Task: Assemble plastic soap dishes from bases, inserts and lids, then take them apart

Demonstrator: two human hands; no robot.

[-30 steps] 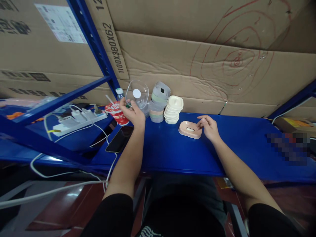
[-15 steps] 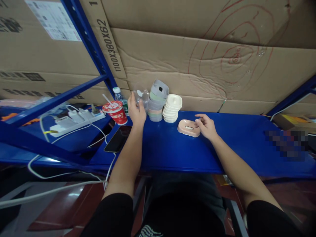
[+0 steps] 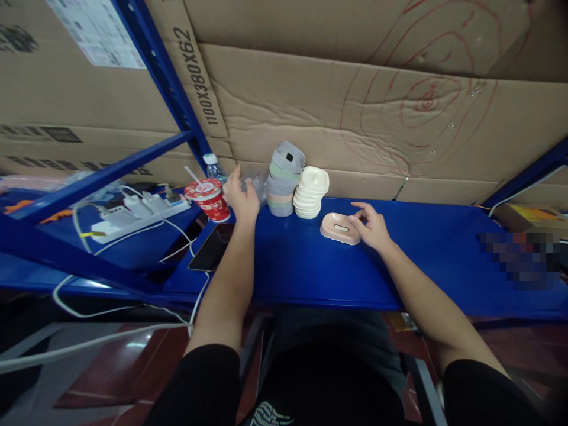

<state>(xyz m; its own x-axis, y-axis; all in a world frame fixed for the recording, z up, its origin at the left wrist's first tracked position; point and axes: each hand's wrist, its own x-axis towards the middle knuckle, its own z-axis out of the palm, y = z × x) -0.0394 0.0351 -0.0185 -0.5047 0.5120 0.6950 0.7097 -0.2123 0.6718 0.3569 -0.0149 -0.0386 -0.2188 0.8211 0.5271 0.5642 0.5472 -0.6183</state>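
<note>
My left hand (image 3: 242,198) is beside a crumpled clear plastic piece (image 3: 258,184), with thumb and forefinger apart; I see no firm grip on it. A pink soap dish (image 3: 341,228) with an oval slot lies on the blue table. My right hand (image 3: 370,226) holds its right end, thumb on the rim and fingers behind. Behind the dish stands a stack of cream trays (image 3: 308,198). To its left rises a taller stack of grey, green and pink dishes (image 3: 281,184), whose grey top piece is tilted and has a dark slot.
A red cup (image 3: 213,202) with a straw and a clear bottle (image 3: 213,165) stand left of my left hand. Nearby lie a black phone (image 3: 210,248), a white power strip (image 3: 141,218) and loose cables. A cardboard wall (image 3: 284,106) closes the back.
My left hand has shifted slightly left and down, and the clear plastic has dropped lower behind it. My right hand and the pink soap dish have hardly moved.
</note>
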